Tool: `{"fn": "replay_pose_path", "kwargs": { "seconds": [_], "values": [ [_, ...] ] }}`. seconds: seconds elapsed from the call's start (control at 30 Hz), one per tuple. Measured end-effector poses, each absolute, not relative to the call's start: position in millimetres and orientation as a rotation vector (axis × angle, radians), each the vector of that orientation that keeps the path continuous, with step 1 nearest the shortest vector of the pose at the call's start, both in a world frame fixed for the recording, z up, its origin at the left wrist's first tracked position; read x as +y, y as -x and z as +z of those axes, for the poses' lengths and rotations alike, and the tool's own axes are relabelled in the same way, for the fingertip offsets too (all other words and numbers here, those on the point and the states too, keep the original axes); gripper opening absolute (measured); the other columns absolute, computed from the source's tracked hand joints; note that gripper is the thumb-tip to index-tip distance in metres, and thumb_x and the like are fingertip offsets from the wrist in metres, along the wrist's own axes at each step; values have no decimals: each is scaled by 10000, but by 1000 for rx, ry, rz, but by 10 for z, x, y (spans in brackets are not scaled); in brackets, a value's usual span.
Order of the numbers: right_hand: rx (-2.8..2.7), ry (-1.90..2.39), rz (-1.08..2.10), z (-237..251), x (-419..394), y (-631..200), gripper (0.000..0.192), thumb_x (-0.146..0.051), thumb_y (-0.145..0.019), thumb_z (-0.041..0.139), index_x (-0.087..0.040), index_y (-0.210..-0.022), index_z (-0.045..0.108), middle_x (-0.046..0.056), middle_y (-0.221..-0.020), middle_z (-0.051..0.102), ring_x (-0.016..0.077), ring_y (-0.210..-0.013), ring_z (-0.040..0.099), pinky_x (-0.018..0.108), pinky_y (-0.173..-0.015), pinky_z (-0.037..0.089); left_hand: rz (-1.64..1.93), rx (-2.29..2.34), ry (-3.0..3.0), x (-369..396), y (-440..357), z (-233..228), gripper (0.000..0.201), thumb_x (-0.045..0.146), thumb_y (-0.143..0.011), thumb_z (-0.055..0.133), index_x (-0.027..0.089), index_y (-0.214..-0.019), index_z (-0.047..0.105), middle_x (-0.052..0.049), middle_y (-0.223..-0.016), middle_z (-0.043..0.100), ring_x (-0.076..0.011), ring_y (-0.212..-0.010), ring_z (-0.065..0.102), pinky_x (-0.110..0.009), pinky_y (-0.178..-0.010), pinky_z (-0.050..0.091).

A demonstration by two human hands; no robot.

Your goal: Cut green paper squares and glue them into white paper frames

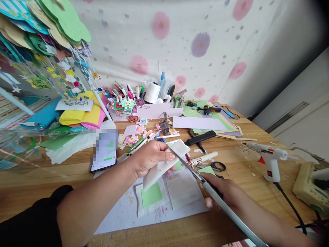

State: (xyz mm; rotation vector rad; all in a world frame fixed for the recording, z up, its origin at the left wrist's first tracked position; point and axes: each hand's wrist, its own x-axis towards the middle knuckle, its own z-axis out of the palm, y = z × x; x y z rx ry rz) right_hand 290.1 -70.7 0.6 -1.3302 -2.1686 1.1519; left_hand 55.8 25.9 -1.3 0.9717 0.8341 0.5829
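My left hand (154, 156) is closed on a folded piece of white paper (156, 171), thumb on top, above the work sheet. My right hand (223, 190) grips what looks like a utility knife (218, 197) with a long grey handle, which runs out of the bottom edge. Its thin blade reaches up and left to the white paper, near my left thumb; whether it is inside the fold I cannot tell. Below, a green square (152, 195) lies on a white piece, beside another pale square (183, 192). Both rest on a stained white sheet (115, 212).
A white glue gun (269, 157) with a cord stands at right. Black-handled scissors (218, 166) lie beyond my right hand. A phone (105, 151) is at left. Pens fill a white box (154, 112) at the back. Paper decorations (64, 20) hang upper left.
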Motion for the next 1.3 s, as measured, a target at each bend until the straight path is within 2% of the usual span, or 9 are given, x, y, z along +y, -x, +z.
{"fn": "replay_pose_path", "kwargs": {
  "seconds": [0.13, 0.43, 0.57, 0.73, 0.83, 0.9, 0.97, 1.13, 1.3],
  "values": [
    [-2139, 1330, 1217, -21, -687, -2890, 300, -256, -887, 534, -220, -1185, 537, 6, -915, 651, 187, -789, 592, 261, -698, 468, 559, 842, -967, 275, -548, -43, 263, 304, -583, 792, 120, -675, 628, -33, -572, 660, -141, -494, 614, -256, -497, 499],
    [-2122, 1388, 1179, -94, -710, -2926, 283, -395, -886, 528, -195, -1078, 585, 26, -837, 645, 210, -781, 602, 269, -701, 477, 471, 886, -1066, 286, -544, -92, 263, 338, -616, 765, 134, -653, 603, -45, -561, 674, -143, -475, 612, -247, -491, 471],
    [-2107, 1426, 1103, -51, -722, -3015, 277, -436, -907, 478, -185, -949, 589, 27, -826, 629, 199, -755, 581, 266, -666, 457, 372, 977, -1405, 332, -422, 42, 260, 394, -673, 710, 158, -635, 609, -33, -598, 678, -159, -519, 617, -224, -473, 419],
    [-1891, 1522, 1115, -49, -723, -3217, 337, -490, -899, 470, -210, -1069, 549, -22, -651, 514, 136, -506, 472, 250, -500, 408, 448, 1381, -2292, 712, -317, 286, 289, 426, -796, 541, 186, -702, 673, -22, -685, 677, -195, -654, 621, -251, -581, 419],
    [-1725, 1593, 1247, -28, -709, -3271, 394, -558, -876, 468, -221, -1073, 518, -75, -544, 374, 102, -402, 350, 213, -372, 300, 486, 1574, -2428, 1002, -367, 325, 284, 348, -770, 579, 189, -979, 687, -82, -967, 686, -288, -935, 596, -339, -799, 412],
    [-1655, 1627, 1298, 0, -701, -3274, 433, -601, -868, 444, -219, -1066, 489, -89, -531, 329, 93, -395, 322, 195, -344, 260, 538, 1652, -2477, 1107, -431, 296, 494, 297, -744, 609, 195, -1226, 565, -117, -1251, 567, -325, -1158, 475, -387, -943, 340],
    [-1623, 1641, 1315, 18, -698, -3277, 449, -620, -871, 416, -218, -1065, 466, -94, -522, 320, 90, -393, 315, 185, -330, 253, 545, 1685, -2513, 1127, -504, 228, 529, 300, -768, 584, 205, -1283, 509, -123, -1319, 503, -322, -1219, 412, -411, -999, 293],
    [-1607, 1646, 1254, -26, -700, -3335, 375, -594, -879, 424, -220, -896, 459, -86, -530, 363, 81, -415, 331, 180, -352, 283, 365, 1696, -2475, 1085, -673, -45, 209, 401, -701, 647, 212, -780, 688, -91, -1005, 637, -315, -1058, 510, -412, -926, 369],
    [-1589, 1651, 1274, -82, -712, -3371, 383, -594, -874, 430, -230, -991, 448, -98, -511, 349, 90, -406, 333, 180, -344, 279, 390, 1709, -2304, 1187, -770, -228, 176, 307, -539, 754, 206, -629, 642, -66, -954, 619, -323, -1052, 507, -409, -885, 390]
  ]
}}
